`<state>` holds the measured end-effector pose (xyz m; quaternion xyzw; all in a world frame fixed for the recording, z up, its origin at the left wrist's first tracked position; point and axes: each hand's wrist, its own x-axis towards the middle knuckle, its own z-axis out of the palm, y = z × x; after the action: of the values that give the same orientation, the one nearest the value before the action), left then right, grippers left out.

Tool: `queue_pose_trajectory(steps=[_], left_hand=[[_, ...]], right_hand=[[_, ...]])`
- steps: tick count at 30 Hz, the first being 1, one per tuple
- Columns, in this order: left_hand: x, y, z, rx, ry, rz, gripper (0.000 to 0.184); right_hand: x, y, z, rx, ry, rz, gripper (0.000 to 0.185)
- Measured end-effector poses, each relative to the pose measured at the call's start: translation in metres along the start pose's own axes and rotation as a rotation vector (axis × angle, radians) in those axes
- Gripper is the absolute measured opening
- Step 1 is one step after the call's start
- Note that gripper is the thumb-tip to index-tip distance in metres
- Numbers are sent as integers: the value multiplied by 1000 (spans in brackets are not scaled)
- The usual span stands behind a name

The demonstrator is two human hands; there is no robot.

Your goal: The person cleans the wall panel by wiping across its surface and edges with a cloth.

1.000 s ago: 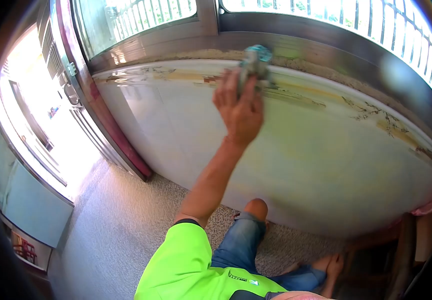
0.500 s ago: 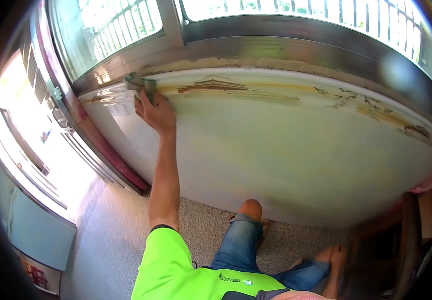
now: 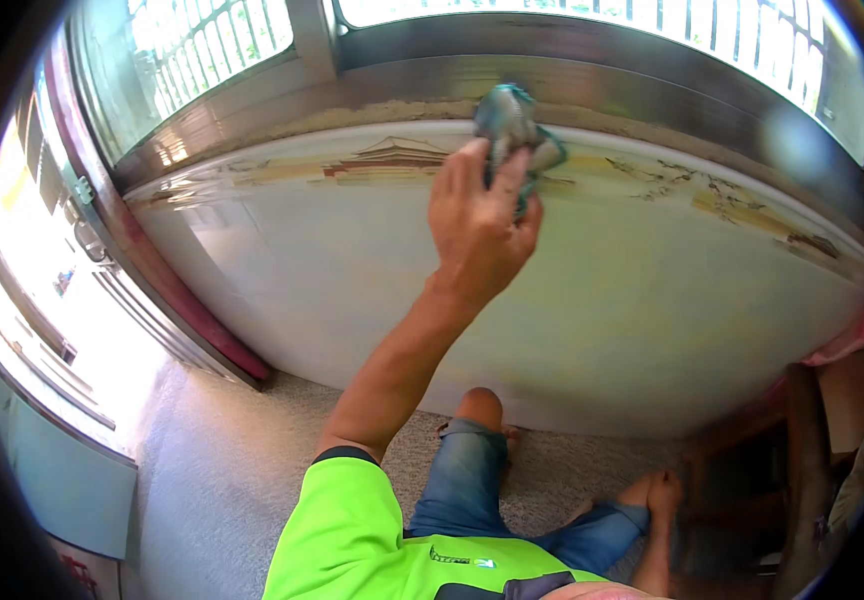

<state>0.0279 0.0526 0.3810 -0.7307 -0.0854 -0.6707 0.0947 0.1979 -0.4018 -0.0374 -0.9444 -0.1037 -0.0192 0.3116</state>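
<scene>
My left hand (image 3: 482, 220) is closed on a bunched grey-green cloth (image 3: 508, 125), holding it against the top strip of the white tiled wall (image 3: 372, 260), just below the window frame. The cloth overlaps the rough sill edge and covers part of the painted band. To its left on that band is a brown pavilion picture (image 3: 387, 160); to the right are painted blossom branches (image 3: 677, 178). Low on the right, my right hand (image 3: 664, 492) rests by my bent knee in denim shorts. Its fingers are too small and dim to make out.
A metal window frame (image 3: 592, 85) with barred glass runs above the wall. At left stands an open doorway with a reddish door frame (image 3: 192, 300). Dark wooden furniture (image 3: 802, 460) is at the lower right. Speckled floor (image 3: 232, 450) lies below.
My left hand has swept the cloth rightward along the top of the wall, from left of the pavilion picture to right of it. The view has shifted slightly.
</scene>
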Motion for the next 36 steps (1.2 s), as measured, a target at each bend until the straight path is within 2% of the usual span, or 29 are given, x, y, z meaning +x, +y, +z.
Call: queue_pose_trajectory(steps=[3,5,6,7,9,10,12,21,24,31,34,36], left_hand=[[4,36,16,-126,-102,41,41],[-2,58,24,-196,-351,108,34],[-7,64,27,-193,-401,137,41],[-9,68,28,-202,-400,142,41],[-10,69,29,-259,-399,26,57],[-8,68,27,-264,-401,33,57],[-1,63,17,-178,-381,-60,70],[-5,48,18,-147,-337,9,68],[-2,50,18,-154,-346,-30,69],[-5,48,12,-111,-410,5,73],[-7,43,9,-99,-384,-12,70],[-4,39,10,-170,-185,-96,56]], right_hand=[[1,2,-1,10,-21,15,35],[-1,6,4,-3,26,18,35],[-1,9,4,-14,62,1,36],[0,11,3,-14,69,10,36],[1,15,3,22,5,3,37],[2,17,4,26,7,10,37],[1,14,5,50,-25,52,37],[0,4,1,148,13,-35,32],[2,14,6,155,10,-66,32],[2,14,8,155,16,-37,32],[4,20,11,135,44,-48,31],[3,21,11,165,14,-57,31]])
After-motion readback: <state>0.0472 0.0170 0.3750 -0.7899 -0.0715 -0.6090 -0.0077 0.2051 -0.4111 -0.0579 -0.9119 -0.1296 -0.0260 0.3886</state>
